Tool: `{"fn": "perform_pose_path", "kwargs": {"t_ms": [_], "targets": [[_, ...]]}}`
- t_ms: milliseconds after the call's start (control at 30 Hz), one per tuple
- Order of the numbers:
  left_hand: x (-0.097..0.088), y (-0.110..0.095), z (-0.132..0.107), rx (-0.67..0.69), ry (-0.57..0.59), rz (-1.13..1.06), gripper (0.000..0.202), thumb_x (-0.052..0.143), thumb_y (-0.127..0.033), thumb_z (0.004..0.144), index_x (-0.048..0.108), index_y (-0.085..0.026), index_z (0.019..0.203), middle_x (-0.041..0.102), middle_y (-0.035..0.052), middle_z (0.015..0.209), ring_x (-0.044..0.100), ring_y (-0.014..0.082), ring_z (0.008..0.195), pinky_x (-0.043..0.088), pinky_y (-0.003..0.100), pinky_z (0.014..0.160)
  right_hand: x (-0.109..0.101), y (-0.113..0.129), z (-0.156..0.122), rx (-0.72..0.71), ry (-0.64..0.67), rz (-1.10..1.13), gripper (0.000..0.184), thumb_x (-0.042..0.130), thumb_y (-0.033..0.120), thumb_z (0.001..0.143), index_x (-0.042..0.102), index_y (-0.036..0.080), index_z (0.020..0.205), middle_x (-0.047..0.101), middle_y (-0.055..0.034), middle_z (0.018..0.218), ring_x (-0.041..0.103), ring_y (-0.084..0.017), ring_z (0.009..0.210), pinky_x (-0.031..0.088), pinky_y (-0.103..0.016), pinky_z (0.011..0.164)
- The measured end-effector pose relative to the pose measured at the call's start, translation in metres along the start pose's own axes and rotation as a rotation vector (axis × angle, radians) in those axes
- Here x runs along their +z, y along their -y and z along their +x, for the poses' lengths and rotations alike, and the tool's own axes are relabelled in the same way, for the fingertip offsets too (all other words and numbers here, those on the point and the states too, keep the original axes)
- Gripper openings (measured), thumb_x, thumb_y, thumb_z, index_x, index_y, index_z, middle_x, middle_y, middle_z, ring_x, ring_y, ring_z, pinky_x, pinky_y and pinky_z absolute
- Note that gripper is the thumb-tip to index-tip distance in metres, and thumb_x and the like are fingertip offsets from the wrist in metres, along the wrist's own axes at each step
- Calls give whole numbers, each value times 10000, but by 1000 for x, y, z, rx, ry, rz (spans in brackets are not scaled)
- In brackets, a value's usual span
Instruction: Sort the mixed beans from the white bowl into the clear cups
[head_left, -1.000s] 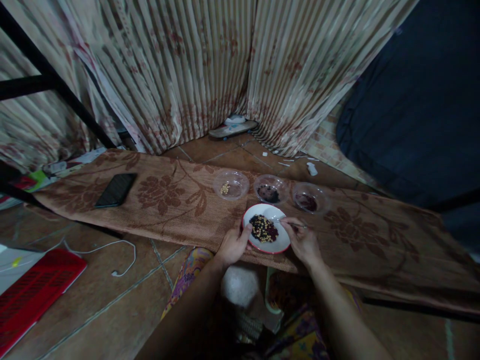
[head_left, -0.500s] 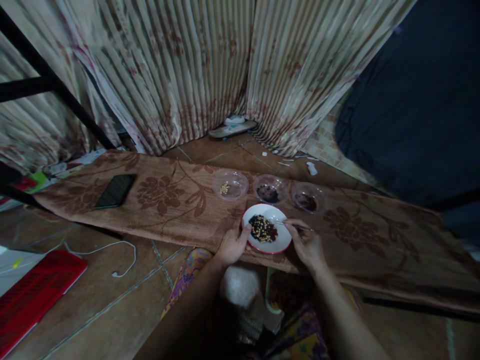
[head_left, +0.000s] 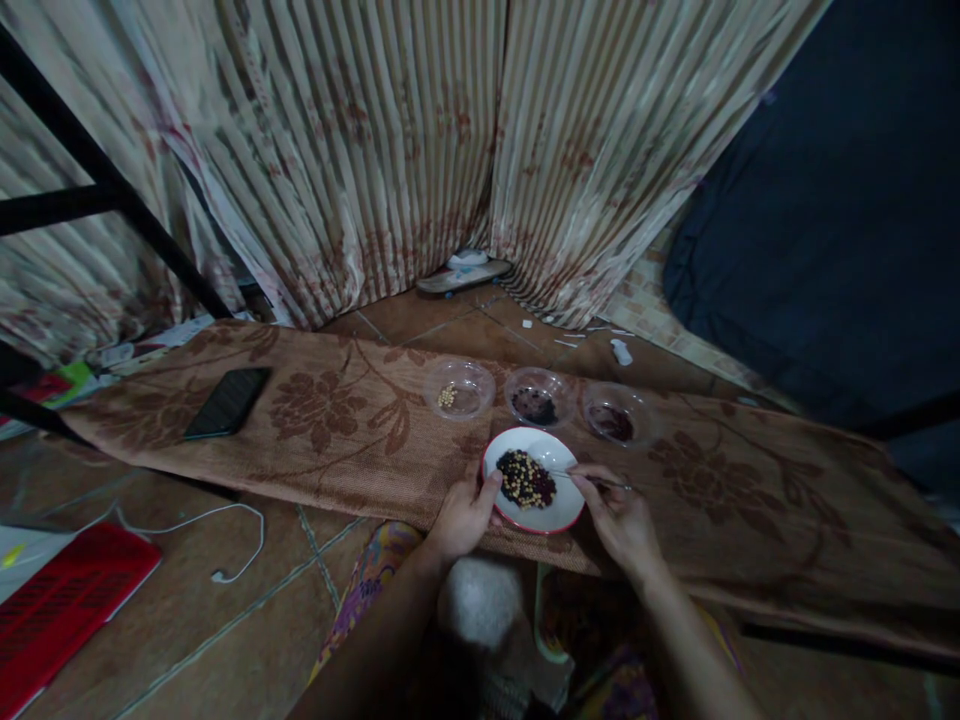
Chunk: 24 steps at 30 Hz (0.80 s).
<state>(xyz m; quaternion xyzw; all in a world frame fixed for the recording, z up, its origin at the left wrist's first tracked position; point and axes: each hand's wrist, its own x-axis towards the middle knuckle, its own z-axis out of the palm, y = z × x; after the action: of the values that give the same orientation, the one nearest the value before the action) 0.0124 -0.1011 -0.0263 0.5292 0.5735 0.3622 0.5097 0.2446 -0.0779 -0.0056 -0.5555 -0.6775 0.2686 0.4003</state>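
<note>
A white plate with a red rim (head_left: 559, 447) lies on a brown flowered mat (head_left: 337, 420) and holds a heap of mixed pale and dark beans (head_left: 526, 479). My left hand (head_left: 465, 515) grips the plate's left edge, thumb on the rim. My right hand (head_left: 619, 515) pinches thin metal tweezers (head_left: 592, 481), whose tips reach into the beans from the right. Behind the plate stand three clear bowls: one with pale beans (head_left: 458, 388), one with black beans (head_left: 538, 396), one with dark red beans (head_left: 616, 414).
A black phone (head_left: 227, 402) lies on the mat at the left. A white cable (head_left: 217, 515) and a red flat object (head_left: 52, 600) are on the tiled floor. Striped curtains (head_left: 390, 150) hang behind, with a sandal (head_left: 465, 272) under them. Dark cloth (head_left: 832, 230) fills the right.
The view has tipped, so everything sits lower in the picture. My right hand has drawn slightly right and the tweezers lie flatter over the plate. My left hand keeps its hold.
</note>
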Motion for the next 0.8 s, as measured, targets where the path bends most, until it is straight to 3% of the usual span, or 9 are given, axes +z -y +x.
{"fn": "perform_pose_path", "kwargs": {"t_ms": [267,433,800], "targets": [[1,0,0,-27,-8,-22,591,382,-649,876,524,-156,1168,649,-3,585,641,195,558,507,309,621,-2,7,1,-25,13,-96,292,530,472,885,702,236,900,703,-68,948,625,-245,949,477,-388,847],[1,-1,0,-19,-11,-15,602,384,-638,881,505,-162,1230,644,-7,579,632,198,542,504,308,596,-3,8,1,-35,14,-126,302,519,484,886,702,243,886,707,-62,920,623,-255,945,464,-395,854],[0,-2,-1,-13,-6,19,593,368,-626,893,514,-150,1215,648,-4,562,652,212,581,514,328,673,-1,6,2,-10,15,-112,284,524,464,887,698,240,873,705,-58,931,614,-249,944,449,-376,847]]}}
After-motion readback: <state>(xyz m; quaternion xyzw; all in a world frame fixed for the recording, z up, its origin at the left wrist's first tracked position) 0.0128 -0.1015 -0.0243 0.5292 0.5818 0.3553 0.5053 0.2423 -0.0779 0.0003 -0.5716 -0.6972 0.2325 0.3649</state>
